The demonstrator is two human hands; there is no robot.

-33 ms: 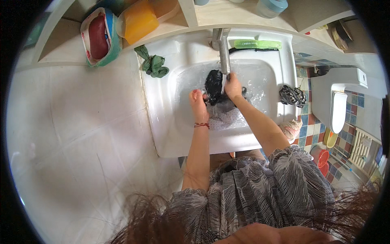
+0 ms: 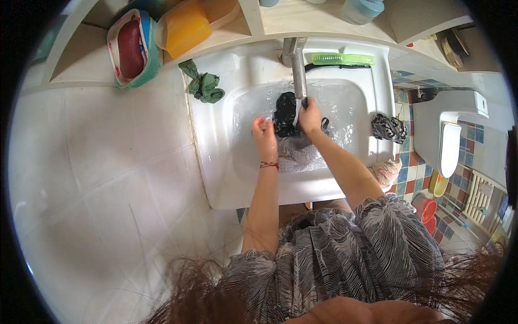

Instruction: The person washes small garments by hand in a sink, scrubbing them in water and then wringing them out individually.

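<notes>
- The black cloth (image 2: 285, 112) lies in the sink (image 2: 218, 189), in the water below the tap (image 2: 299, 70), toward the back edge; a loose hold there could let the running water drag it down.
- The right hand (image 2: 309, 117), right under the spout, looks closed on a fold of this cloth; wet fabric could slip, or knuckles knock the metal if lifted quickly.
- The left hand (image 2: 264, 134) has its fingers curled at the cloth's left side; whether it grips any I cannot tell, so that side might swing free and splash.
- The dotted white cloth (image 2: 299, 156) sits against it, toward the sink's front edge; if the black dye runs, it could stain.
- The green cloth (image 2: 206, 87) at the back left corner and the comb (image 2: 341, 58) along the back edge could slide in if bumped.
- The patterned bundle (image 2: 388, 128) on the right edge overhangs, so an elbow might tip it to the floor.
</notes>
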